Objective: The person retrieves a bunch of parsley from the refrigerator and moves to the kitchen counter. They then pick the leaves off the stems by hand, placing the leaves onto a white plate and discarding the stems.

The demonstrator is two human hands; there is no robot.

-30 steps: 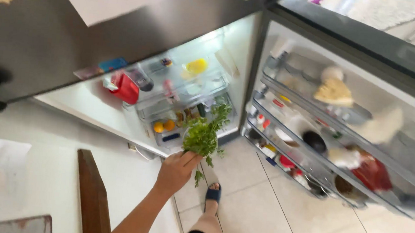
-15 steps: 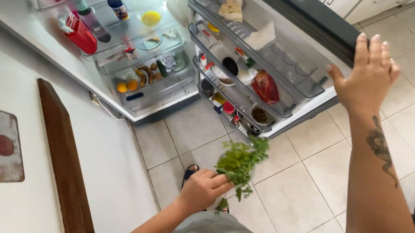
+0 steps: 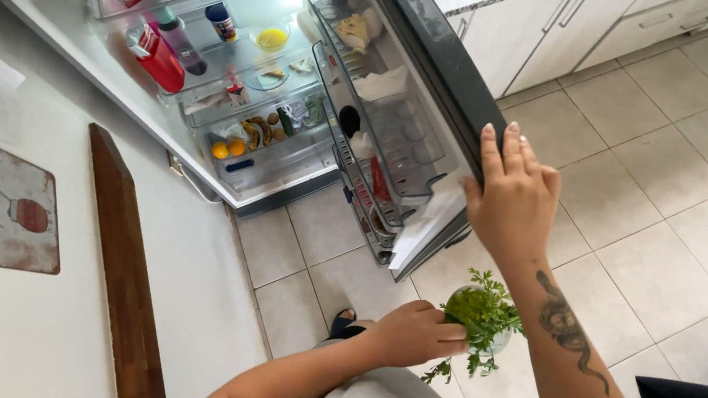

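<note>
Tiled kitchen floor [image 3: 643,163] below open fridge [image 3: 236,89]; right hand [image 3: 513,195] flat on door edge [image 3: 440,63], fingers together, steadying it; left hand [image 3: 415,334] clamped round herb bunch [image 3: 483,319], kept clear.

Glossy fridge door [image 3: 432,58], matt wooden board [image 3: 126,265]

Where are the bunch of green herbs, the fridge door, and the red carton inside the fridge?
bunch of green herbs [image 3: 486,317]: head view, on the leafy top.
fridge door [image 3: 441,58]: head view, on the dark outer edge.
red carton [image 3: 160,57]: head view, on its side face.
</note>
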